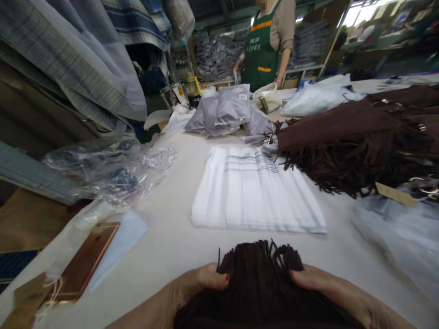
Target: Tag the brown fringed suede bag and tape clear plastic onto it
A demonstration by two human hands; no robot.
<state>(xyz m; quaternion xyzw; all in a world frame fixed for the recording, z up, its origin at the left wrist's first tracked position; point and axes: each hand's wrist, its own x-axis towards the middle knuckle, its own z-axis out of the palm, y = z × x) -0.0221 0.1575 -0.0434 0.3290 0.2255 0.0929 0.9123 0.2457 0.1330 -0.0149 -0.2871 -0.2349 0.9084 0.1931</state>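
A dark brown fringed piece (260,292) is held between my two hands at the near edge of the view. My left hand (206,278) grips its left side, thumb on top with a red nail showing. On the right side my right hand (312,279) closes round it the same way, its fingers hidden beneath. Just beyond lies a folded white cloth (255,196) with thin dark stripes. More brown fringed pieces (339,132) are heaped at the right, with metal rings among them.
Clear plastic bags (126,169) and a gold phone (87,260) on pale blue paper lie left. Grey packets (229,109) sit at the back. A person in a green apron (260,55) stands beyond the table (164,256). Plastic (401,237) lies right; cloths hang upper left.
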